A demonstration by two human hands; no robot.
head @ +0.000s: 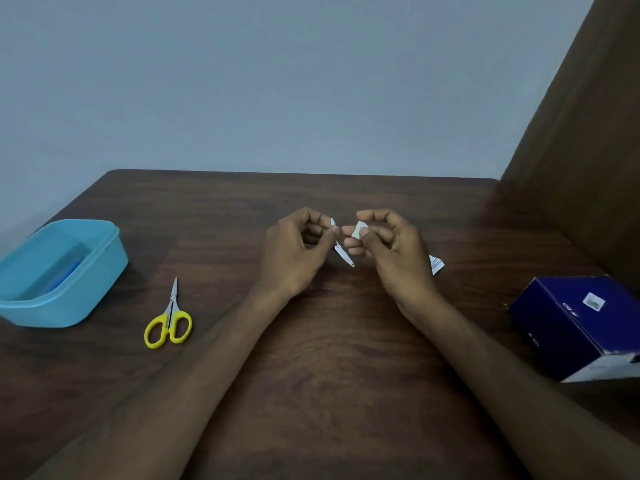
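Both hands hover over the middle of a dark wooden table (329, 341). My left hand (294, 251) pinches a thin white strip (343, 252) between thumb and forefinger; the strip hangs down and to the right, its lower end close to the tabletop. My right hand (391, 247) pinches a small white scrap (358, 230) at its fingertips, a short gap away from the strip. What the strip and scrap are made of is too small to tell.
Yellow-handled scissors (168, 322) lie shut at the left. A light blue plastic tub (59, 271) stands at the far left edge. A torn white wrapper (436, 265) lies behind my right hand. A dark blue box (581, 323) sits at the right, beside a brown panel (588, 150).
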